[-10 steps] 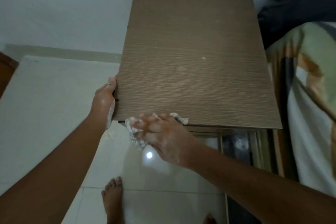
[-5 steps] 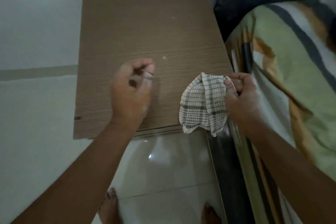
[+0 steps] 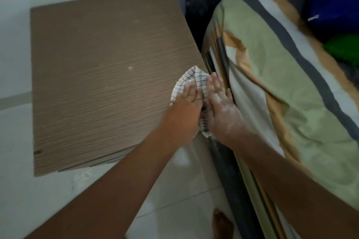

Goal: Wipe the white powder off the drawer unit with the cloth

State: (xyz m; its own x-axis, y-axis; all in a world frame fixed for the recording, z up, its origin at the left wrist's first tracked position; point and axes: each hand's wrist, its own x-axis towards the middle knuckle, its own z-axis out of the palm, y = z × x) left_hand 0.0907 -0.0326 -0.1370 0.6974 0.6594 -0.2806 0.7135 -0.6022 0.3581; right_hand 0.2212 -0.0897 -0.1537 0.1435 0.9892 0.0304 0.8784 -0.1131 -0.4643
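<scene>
The brown wood-grain drawer unit fills the left of the head view, seen from above. A small white speck of powder lies on its top, with a fainter one further back. The checked white cloth lies at the unit's right edge. My left hand and my right hand are pressed together palm to palm around the cloth, fingers straight. White powder dusts the back of my right hand. Most of the cloth is hidden between the palms.
A bed with a green, orange and grey striped cover stands close against the unit's right side. A blue item lies on the bed. The white tiled floor carries some powder near the unit's front, and my foot stands there.
My right hand lifted the cloth from the unit's front edge and carried it to the right edge. My left hand left the unit's left side and closed onto the cloth.
</scene>
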